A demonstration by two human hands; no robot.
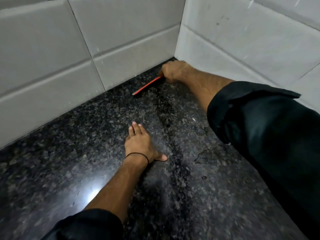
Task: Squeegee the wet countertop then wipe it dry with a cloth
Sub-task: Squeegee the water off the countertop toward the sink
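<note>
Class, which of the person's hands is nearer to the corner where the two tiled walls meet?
Right. The right hand, gripping the red squeegee, sits just before the corner; the left hand lies flat on the countertop, well nearer the person.

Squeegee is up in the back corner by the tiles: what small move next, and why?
Probably draw the squeegee toward you in one stroke. The right hand grips it at the corner where the tiled walls meet, and water patches lie on the countertop nearer you. The left hand rests flat, bracing.
</note>
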